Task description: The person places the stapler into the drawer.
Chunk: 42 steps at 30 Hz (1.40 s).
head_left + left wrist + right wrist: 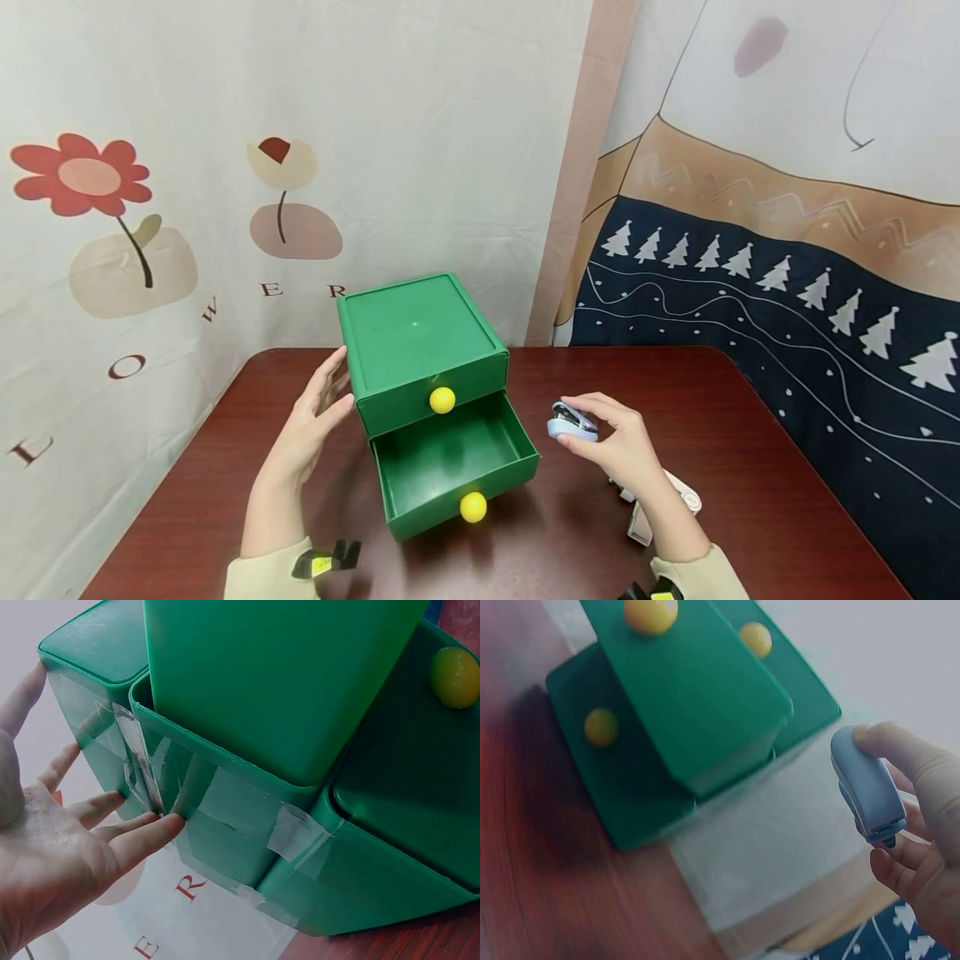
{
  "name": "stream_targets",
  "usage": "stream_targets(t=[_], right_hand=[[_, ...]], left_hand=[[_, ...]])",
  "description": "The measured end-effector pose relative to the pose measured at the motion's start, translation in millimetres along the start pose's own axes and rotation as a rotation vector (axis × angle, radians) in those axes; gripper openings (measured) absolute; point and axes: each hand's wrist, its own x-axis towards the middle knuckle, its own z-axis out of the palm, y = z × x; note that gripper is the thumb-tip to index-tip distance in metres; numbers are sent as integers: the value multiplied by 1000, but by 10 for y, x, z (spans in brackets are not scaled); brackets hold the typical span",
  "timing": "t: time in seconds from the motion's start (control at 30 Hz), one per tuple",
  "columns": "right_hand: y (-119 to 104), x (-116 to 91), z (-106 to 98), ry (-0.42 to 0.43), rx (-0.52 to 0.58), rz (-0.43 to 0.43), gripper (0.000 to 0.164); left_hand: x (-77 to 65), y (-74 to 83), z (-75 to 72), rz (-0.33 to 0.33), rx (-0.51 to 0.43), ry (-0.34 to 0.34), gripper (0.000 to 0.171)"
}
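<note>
A green drawer cabinet (420,333) with yellow knobs stands on the table; its middle drawer (450,458) is pulled out, and inside I see only bare green plastic. My left hand (307,425) is spread along the cabinet's left side. In the left wrist view its straight fingertips (171,825) rest against the taped side wall. To the right of the drawer, my right hand (618,437) pinches a small light blue stapler (572,422) between thumb and fingers, held above the table. The right wrist view shows the stapler's smooth back (870,780) under the thumb.
A white and beige object (641,525) lies on the dark red table (600,550), partly hidden behind my right forearm. Behind the table hang a pale cloth with flowers (187,67) and a dark blue cloth with trees (750,308).
</note>
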Motion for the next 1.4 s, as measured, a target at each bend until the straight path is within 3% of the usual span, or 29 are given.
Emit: stream_targets(t=[0.3,0.53,0.63,0.87,1.4], right_hand=[[-467,147,216,-74,67,-86,41],[-671,246,362,-154,125,-66,40],[-640,270,443,-181,128,-57,39],[-284,308,636,-246,90,-38,43],[-237,319,680,-344,-39,-2,42]], left_hand=[[-9,28,2,-6,12,-3,64],[3,-7,-17,-9,11,-1,64],[5,-12,-21,-6,15,-1,64],[1,-18,-13,3,-2,0,64],[0,-33,-13,5,-7,-3,65]])
